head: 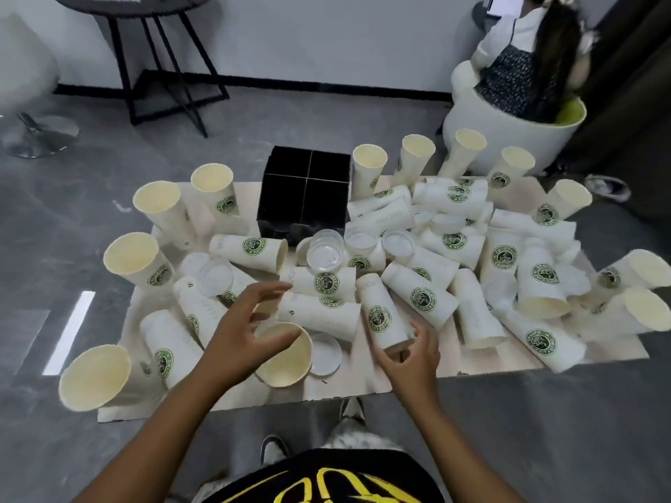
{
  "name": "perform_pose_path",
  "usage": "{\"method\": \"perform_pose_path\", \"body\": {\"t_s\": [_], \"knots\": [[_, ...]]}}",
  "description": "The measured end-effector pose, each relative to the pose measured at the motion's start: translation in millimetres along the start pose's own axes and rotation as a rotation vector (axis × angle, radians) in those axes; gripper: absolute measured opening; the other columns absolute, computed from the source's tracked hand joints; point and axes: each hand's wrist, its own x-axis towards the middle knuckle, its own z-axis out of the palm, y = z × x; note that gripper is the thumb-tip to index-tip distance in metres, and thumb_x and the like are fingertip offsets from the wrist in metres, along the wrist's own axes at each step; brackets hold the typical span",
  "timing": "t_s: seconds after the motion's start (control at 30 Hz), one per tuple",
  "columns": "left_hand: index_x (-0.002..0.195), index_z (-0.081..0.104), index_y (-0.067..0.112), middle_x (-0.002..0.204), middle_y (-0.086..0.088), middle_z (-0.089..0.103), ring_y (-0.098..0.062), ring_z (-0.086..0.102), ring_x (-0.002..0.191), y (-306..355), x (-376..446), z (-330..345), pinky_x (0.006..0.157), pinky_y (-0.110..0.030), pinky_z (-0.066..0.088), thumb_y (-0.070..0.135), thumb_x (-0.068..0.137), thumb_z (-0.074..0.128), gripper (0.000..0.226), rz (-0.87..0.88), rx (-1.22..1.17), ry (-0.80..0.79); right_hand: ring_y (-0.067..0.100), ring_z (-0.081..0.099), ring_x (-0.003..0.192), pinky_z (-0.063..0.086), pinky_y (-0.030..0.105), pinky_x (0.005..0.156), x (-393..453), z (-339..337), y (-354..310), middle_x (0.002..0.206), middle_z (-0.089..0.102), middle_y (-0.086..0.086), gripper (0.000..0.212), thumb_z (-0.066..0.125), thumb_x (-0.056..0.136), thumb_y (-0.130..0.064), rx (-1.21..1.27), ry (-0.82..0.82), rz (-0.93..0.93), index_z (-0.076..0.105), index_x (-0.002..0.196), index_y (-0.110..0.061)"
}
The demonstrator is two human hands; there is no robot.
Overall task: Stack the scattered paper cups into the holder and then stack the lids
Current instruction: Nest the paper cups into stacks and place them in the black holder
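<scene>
Several white paper cups with green logos lie scattered or stand upright on a low table (483, 361). The black four-compartment holder (305, 197) stands at the back middle, and its visible compartments look dark and empty. Clear lids (325, 250) and white lids (325, 353) lie among the cups. My left hand (243, 332) hovers with spread fingers over a tipped cup (290, 361) whose mouth faces me, the thumb at its rim. My right hand (410, 357) curls its thumb and fingers round the near end of a lying cup (381, 314).
A person sits in a round white chair (508, 128) at the back right. A black side table (159, 59) stands at the back left, with a chrome chair base (40, 134) beside it. My shoes (274, 448) show under the table's front edge.
</scene>
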Motion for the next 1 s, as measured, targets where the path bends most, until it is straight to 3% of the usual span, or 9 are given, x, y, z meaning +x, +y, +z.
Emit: {"method": "perform_pose_path", "body": {"t_s": [0.13,0.33,0.5,0.6,0.7,0.87,1.0], "knots": [[0.130,0.059,0.041,0.135,0.016,0.062,-0.005,0.058,0.130,6.8,21.0,18.6,0.103,-0.035,0.052,0.032,0.076,0.088,0.062,0.003,0.058,-0.049,0.032,0.042,0.127,0.048,0.049,0.099,17.9,8.4,13.3,0.142,0.043,0.006,0.095,0.092,0.068,-0.040,-0.046,-0.032,0.033,0.039,0.145,-0.020],[0.129,0.062,0.034,0.136,0.019,0.061,-0.008,0.058,0.129,11.2,33.5,30.3,0.101,-0.030,0.051,0.021,0.078,0.091,0.060,0.033,0.132,-0.090,0.030,0.052,0.121,0.044,0.035,0.089,31.9,10.5,25.9,0.132,0.047,0.005,0.079,0.092,0.072,-0.030,0.030,-0.058,0.049,0.045,0.133,-0.013],[0.128,0.063,0.036,0.135,0.019,0.062,-0.009,0.057,0.130,14.5,31.4,24.2,0.102,-0.038,0.052,0.021,0.078,0.092,0.060,0.025,0.120,-0.080,0.030,0.054,0.120,0.051,0.047,0.097,23.0,-17.5,6.0,0.127,0.052,0.002,0.074,0.092,0.068,-0.030,0.132,0.080,0.005,0.048,0.127,-0.021],[0.128,0.063,0.039,0.134,0.019,0.063,-0.009,0.057,0.130,15.3,22.6,16.1,0.103,-0.042,0.052,0.023,0.077,0.092,0.061,0.015,0.094,-0.051,0.029,0.057,0.118,0.052,0.055,0.097,6.5,-53.4,-22.6,0.124,0.056,-0.003,0.075,0.088,0.064,-0.038,0.158,0.212,-0.116,0.050,0.128,-0.026],[0.130,0.060,0.040,0.135,0.017,0.063,-0.007,0.057,0.131,16.6,10.9,0.8,0.105,-0.041,0.052,0.021,0.075,0.093,0.067,0.008,0.066,-0.004,0.024,0.060,0.119,0.054,0.054,0.099,-19.2,-94.2,-69.7,0.128,0.060,-0.005,0.074,0.084,0.064,-0.039,0.218,0.249,-0.281,0.055,0.131,-0.027],[0.139,0.050,0.040,0.141,0.017,0.058,-0.010,0.054,0.135,24.4,-16.5,-28.1,0.105,-0.033,0.051,0.024,0.066,0.099,0.090,0.074,0.047,0.014,0.018,0.055,0.129,0.052,0.042,0.102,-59.1,-129.9,-159.1,0.133,0.055,-0.001,0.068,0.081,0.072,-0.035,0.230,0.111,-0.692,0.063,0.133,-0.013],[0.142,0.047,0.036,0.144,0.016,0.056,-0.014,0.053,0.137,28.0,-36.3,-43.2,0.108,-0.036,0.051,0.022,0.062,0.101,0.097,0.141,0.024,0.022,0.022,0.056,0.130,0.050,0.039,0.103,-85.2,-124.6,-203.3,0.133,0.059,-0.002,0.066,0.082,0.072,-0.037,0.184,-0.064,-0.846,0.066,0.132,-0.014]]}}
